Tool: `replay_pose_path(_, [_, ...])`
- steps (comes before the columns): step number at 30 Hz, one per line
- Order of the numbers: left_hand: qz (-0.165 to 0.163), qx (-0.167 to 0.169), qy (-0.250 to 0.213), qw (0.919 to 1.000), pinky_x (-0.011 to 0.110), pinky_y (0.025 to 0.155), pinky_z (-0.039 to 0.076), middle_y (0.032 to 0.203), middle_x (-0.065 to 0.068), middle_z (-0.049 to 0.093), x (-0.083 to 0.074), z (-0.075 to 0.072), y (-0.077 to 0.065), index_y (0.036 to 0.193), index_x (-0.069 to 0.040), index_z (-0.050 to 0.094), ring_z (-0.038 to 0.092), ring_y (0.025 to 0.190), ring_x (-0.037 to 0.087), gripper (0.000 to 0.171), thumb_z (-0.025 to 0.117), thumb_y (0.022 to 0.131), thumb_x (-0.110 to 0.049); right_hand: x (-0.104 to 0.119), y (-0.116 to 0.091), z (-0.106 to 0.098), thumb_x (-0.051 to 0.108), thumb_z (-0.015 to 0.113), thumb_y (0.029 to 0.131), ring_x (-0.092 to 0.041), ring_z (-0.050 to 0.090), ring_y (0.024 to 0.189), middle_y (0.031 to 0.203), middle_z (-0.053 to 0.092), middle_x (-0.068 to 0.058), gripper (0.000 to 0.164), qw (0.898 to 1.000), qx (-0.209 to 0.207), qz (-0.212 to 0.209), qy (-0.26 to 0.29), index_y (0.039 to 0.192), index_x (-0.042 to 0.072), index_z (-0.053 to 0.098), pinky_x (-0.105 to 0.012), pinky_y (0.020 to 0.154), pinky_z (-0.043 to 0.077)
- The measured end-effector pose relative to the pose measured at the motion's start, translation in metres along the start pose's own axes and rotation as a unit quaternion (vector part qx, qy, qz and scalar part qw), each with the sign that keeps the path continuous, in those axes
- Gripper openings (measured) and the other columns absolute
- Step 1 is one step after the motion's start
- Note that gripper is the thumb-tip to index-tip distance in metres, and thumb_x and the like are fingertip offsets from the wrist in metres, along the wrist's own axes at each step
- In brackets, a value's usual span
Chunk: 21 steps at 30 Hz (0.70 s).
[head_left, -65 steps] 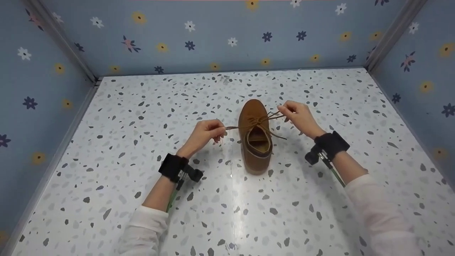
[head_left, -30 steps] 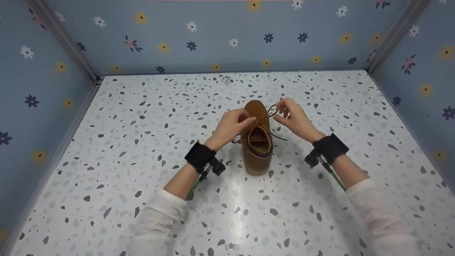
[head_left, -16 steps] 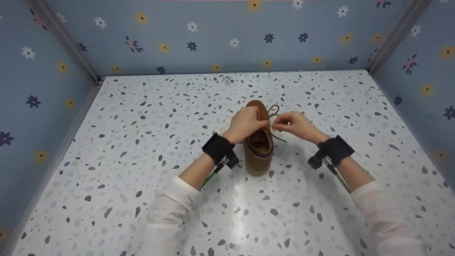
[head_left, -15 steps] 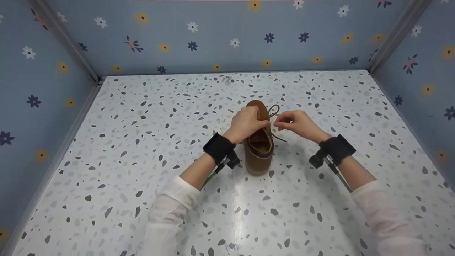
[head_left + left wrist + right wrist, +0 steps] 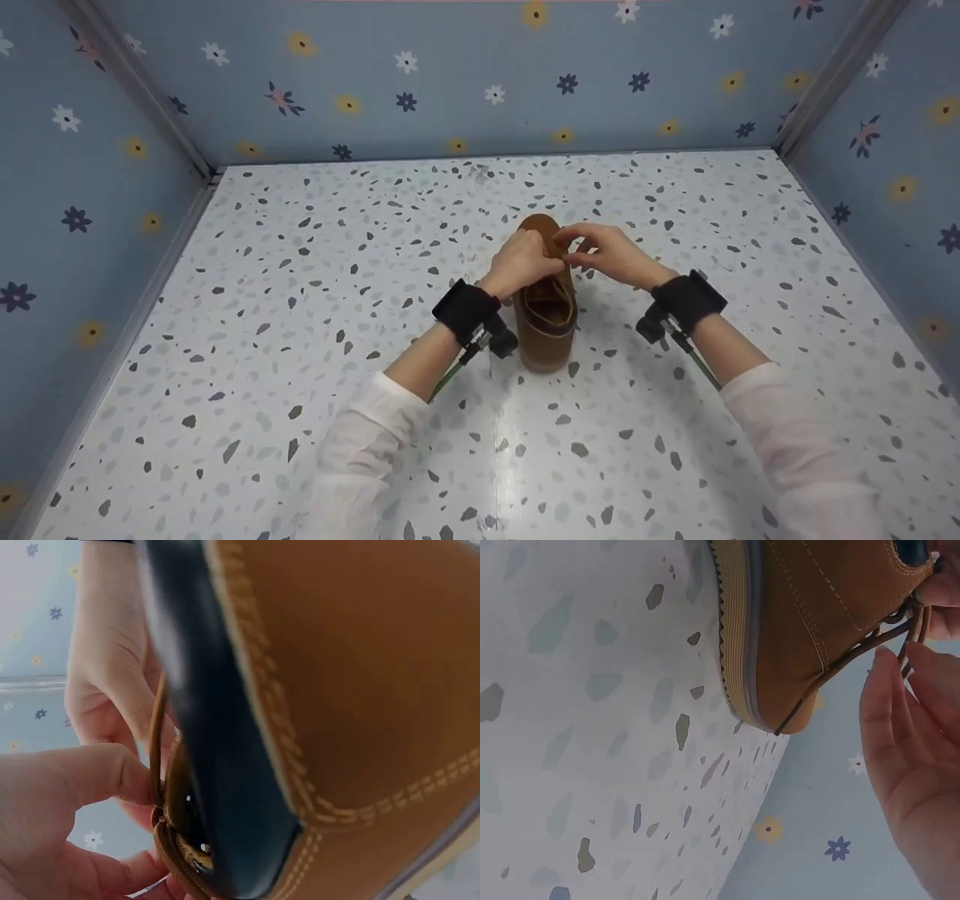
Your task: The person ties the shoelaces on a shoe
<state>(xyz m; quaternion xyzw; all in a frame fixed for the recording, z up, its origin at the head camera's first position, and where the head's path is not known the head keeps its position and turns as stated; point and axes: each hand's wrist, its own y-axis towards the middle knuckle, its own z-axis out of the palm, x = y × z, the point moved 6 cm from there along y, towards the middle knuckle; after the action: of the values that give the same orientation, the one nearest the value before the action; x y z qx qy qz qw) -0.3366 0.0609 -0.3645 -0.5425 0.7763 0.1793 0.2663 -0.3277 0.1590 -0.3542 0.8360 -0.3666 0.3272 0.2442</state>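
A brown leather lace-up shoe (image 5: 546, 351) stands upright, toe pointing away from me. My left hand (image 5: 519, 262) lies over its lacing from the left, and in the left wrist view thumb and fingers pinch the brown shoelace (image 5: 157, 739) at the knot. From the right, my right hand (image 5: 615, 256) reaches to the same spot. In the right wrist view its fingertips (image 5: 885, 660) and thumb close on a lace loop beside the knot. One loose lace end hangs down the shoe's side there. From above, the hands hide most of the lacing.
The shoe stands on a white speckled tabletop (image 5: 300, 337). Blue flower-patterned panels (image 5: 450, 75) rise at the back and on both sides. Each wrist wears a black strap (image 5: 466, 309) with a small camera and green cable.
My hands drew laces out to either side earlier. The left hand then moved right onto the lacing. My right hand has moved in left to meet it, covering the loop seen beside the shoe.
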Motion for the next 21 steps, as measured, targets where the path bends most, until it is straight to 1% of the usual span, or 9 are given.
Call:
replay_pose_path(1, [0.007, 0.003, -0.013, 0.9999, 0.020, 0.028, 0.017, 0.038, -0.002, 0.027, 0.000, 0.000, 0.000, 0.042, -0.009, 0.037, 0.025, 0.030, 0.008, 0.026, 0.051, 0.059, -0.022, 0.002, 0.000, 0.002, 0.007, 0.049, 0.069, -0.019, 0.046, 0.067, 0.091, 0.044, -0.011, 0.030, 1.000, 0.005, 0.001, 0.002, 0.098, 0.005, 0.044, -0.028, 0.049, 0.038])
replay_pose_path(2, [0.016, 0.004, -0.022, 0.9996, 0.019, 0.029, 0.019, 0.039, -0.002, 0.030, 0.000, -0.001, 0.000, 0.044, -0.009, 0.039, 0.027, 0.032, 0.008, 0.023, 0.052, 0.059, -0.021, 0.002, 0.000, 0.003, 0.009, 0.049, 0.069, -0.019, 0.045, 0.066, 0.088, 0.046, -0.010, 0.028, 1.000, 0.010, 0.000, 0.004, 0.097, 0.005, 0.046, -0.028, 0.047, 0.038])
replay_pose_path(6, [0.046, -0.014, -0.036, 0.9982, 0.018, 0.040, 0.029, 0.054, -0.003, 0.042, 0.005, -0.006, -0.001, 0.061, -0.008, 0.049, 0.037, 0.047, 0.007, 0.012, 0.054, 0.060, -0.019, -0.002, 0.003, 0.005, 0.012, 0.049, 0.069, -0.017, 0.045, 0.062, 0.077, 0.050, -0.005, 0.018, 1.000, -0.002, -0.010, -0.015, 0.086, 0.007, 0.052, -0.027, 0.044, 0.036])
replay_pose_path(8, [0.072, -0.022, -0.036, 0.9965, 0.018, 0.047, 0.032, 0.063, -0.004, 0.046, 0.007, -0.007, -0.002, 0.070, -0.010, 0.052, 0.040, 0.055, 0.007, 0.013, 0.055, 0.061, -0.018, -0.010, 0.004, 0.006, 0.015, 0.049, 0.069, -0.016, 0.045, 0.058, 0.072, 0.051, -0.003, 0.015, 1.000, -0.006, -0.002, -0.027, 0.082, 0.009, 0.053, -0.027, 0.042, 0.034])
replay_pose_path(10, [0.103, -0.030, -0.026, 0.9939, 0.017, 0.050, 0.032, 0.065, -0.005, 0.047, 0.007, -0.008, -0.003, 0.073, -0.012, 0.053, 0.041, 0.058, 0.005, 0.013, 0.056, 0.062, -0.019, -0.019, 0.005, 0.008, 0.018, 0.049, 0.068, -0.015, 0.045, 0.057, 0.068, 0.051, -0.001, 0.014, 0.999, -0.006, 0.010, -0.031, 0.079, 0.011, 0.053, -0.026, 0.041, 0.035])
replay_pose_path(13, [0.152, -0.039, 0.007, 0.9875, 0.016, 0.052, 0.032, 0.067, -0.007, 0.046, 0.002, -0.008, -0.006, 0.074, -0.015, 0.056, 0.040, 0.059, 0.004, 0.012, 0.056, 0.063, -0.017, -0.027, 0.005, 0.009, 0.022, 0.049, 0.068, -0.016, 0.045, 0.055, 0.066, 0.051, -0.001, 0.013, 0.999, -0.002, 0.028, -0.025, 0.078, 0.013, 0.053, -0.027, 0.040, 0.035])
replay_pose_path(16, [0.190, -0.052, 0.074, 0.9775, 0.016, 0.050, 0.031, 0.067, -0.007, 0.043, -0.005, -0.008, -0.010, 0.075, -0.016, 0.057, 0.039, 0.059, 0.004, 0.013, 0.053, 0.062, -0.013, -0.029, 0.005, 0.009, 0.023, 0.050, 0.068, -0.016, 0.045, 0.055, 0.065, 0.051, 0.000, 0.013, 0.999, -0.001, 0.033, -0.025, 0.077, 0.014, 0.053, -0.028, 0.041, 0.036])
replay_pose_path(19, [0.219, -0.062, 0.133, 0.9646, 0.017, 0.047, 0.031, 0.066, -0.006, 0.041, -0.012, -0.007, -0.013, 0.075, -0.016, 0.058, 0.039, 0.056, 0.005, 0.017, 0.050, 0.061, -0.010, -0.029, 0.006, 0.010, 0.023, 0.050, 0.068, -0.014, 0.045, 0.054, 0.066, 0.051, 0.001, 0.012, 0.999, -0.004, 0.032, -0.034, 0.077, 0.015, 0.053, -0.027, 0.042, 0.036])
replay_pose_path(21, [0.232, -0.060, 0.145, 0.9598, 0.017, 0.046, 0.031, 0.066, -0.005, 0.042, -0.014, -0.007, -0.015, 0.076, -0.016, 0.058, 0.039, 0.055, 0.006, 0.021, 0.048, 0.061, -0.006, -0.028, 0.006, 0.011, 0.022, 0.050, 0.068, -0.013, 0.045, 0.054, 0.066, 0.051, 0.001, 0.012, 0.999, -0.003, 0.031, -0.038, 0.077, 0.015, 0.053, -0.026, 0.042, 0.035])
